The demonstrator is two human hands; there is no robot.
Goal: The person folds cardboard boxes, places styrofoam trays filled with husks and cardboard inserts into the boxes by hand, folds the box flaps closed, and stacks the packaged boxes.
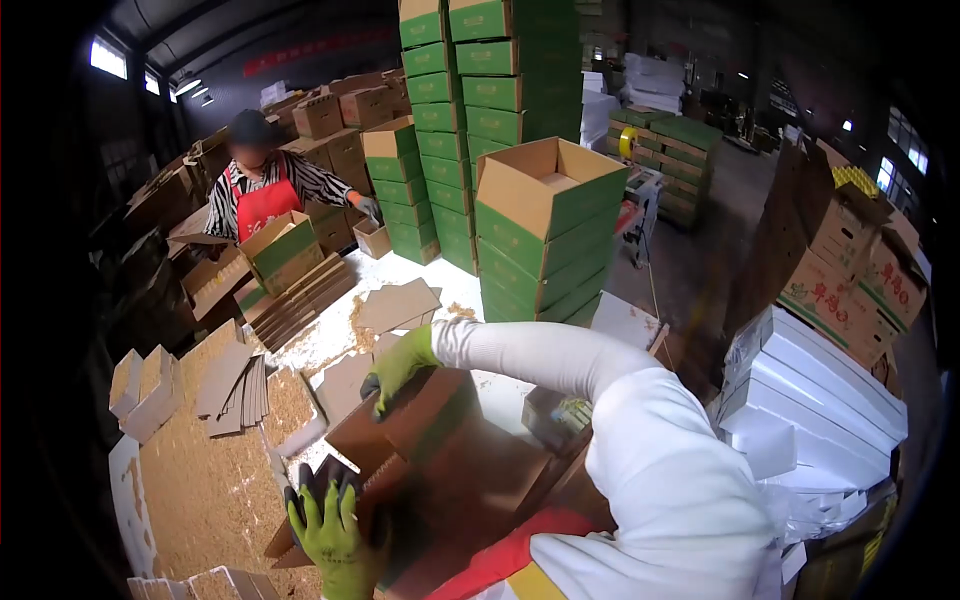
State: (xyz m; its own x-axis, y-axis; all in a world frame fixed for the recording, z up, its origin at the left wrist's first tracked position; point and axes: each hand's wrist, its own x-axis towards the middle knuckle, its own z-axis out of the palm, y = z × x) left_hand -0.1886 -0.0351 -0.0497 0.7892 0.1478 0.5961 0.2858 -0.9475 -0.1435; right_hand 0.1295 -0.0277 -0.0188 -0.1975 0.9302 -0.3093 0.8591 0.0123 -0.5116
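A brown cardboard box (430, 410) with a green band is tilted in front of me at the near side of the table. My right hand (402, 368), in a green glove with dark fingertips, reaches across with its fingers bent over the box's far upper edge. My left hand (330, 525), gloved the same way, is at the near left of the box with its fingers spread. It lies against or just beside a brown flap; contact is hard to make out. Flat cardboard pieces (345, 385) lie just beyond the box.
Tall stacks of green boxes (545, 235) stand ahead. Sawdust-like shavings (200, 490) cover the left tabletop, with cardboard sheets (235, 390). A person in a red apron (265, 205) works across the table. White folded cartons (810, 400) are piled at right.
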